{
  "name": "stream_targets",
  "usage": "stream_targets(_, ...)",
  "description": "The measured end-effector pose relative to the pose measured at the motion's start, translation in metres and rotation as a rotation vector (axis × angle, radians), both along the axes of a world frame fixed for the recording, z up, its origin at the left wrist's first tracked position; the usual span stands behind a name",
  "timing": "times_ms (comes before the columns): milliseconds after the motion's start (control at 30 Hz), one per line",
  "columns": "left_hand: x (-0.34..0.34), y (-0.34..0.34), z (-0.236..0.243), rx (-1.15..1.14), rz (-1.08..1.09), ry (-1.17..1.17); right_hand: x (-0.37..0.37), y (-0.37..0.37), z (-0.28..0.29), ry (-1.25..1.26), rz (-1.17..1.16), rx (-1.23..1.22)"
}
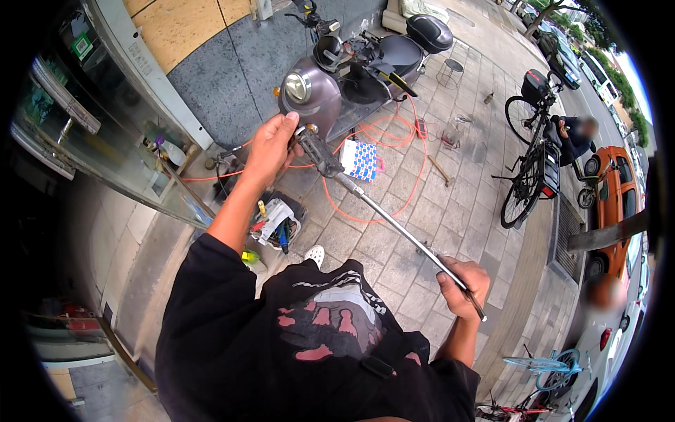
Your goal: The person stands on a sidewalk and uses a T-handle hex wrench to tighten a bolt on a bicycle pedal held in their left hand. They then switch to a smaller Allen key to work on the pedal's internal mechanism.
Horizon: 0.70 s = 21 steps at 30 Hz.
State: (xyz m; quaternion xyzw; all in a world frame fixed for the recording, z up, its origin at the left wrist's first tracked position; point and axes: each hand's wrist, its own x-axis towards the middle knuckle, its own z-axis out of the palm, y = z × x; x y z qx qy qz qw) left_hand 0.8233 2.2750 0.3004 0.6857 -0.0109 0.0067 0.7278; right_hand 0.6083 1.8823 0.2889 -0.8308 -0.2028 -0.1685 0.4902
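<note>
Slanting across in front of my body is a long metal rod (397, 225) with a thick, dark, worn end piece (320, 153); I cannot make out its exact kind. My left hand (274, 146) is closed at the dark end, thumb up, its fingers partly hidden. Near the bare silver tip, my right hand (464, 287) wraps round the rod. Beyond my left hand stands a grey-purple motor scooter (316, 98) with a round headlight. The dark end piece overlaps the scooter's lower front in view; whether they touch cannot be seen.
Below my left forearm sits a toolbox (295, 211) with several tools. An orange hose (351, 216) loops over the paving, near a patterned bag (362, 160) and a hammer (441, 170). A glass door (140, 169) stands left. At right, a person (578, 137) sits by a bicycle (538, 148).
</note>
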Motion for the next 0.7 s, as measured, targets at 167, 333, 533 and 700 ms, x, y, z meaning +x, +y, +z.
stream_targets(167, 0.01, -0.005, -0.005, 0.019, 0.007, 0.093, 0.001, 0.009, 0.004, -0.1, 0.041, -0.029)
stream_targets(333, 0.013, 0.001, -0.02, -0.126, -0.18, 0.19, -0.003, 0.015, 0.011, -0.157, 0.032, -0.055)
stream_targets(533, 0.008, -0.006, -0.021, -0.186, -0.318, 0.317, -0.009, 0.007, 0.025, -0.12, 0.024, -0.07)
stream_targets(700, 0.011, -0.012, -0.017, -0.254, -0.233, 0.216, -0.013, 0.018, 0.03, 0.092, -0.044, -0.07)
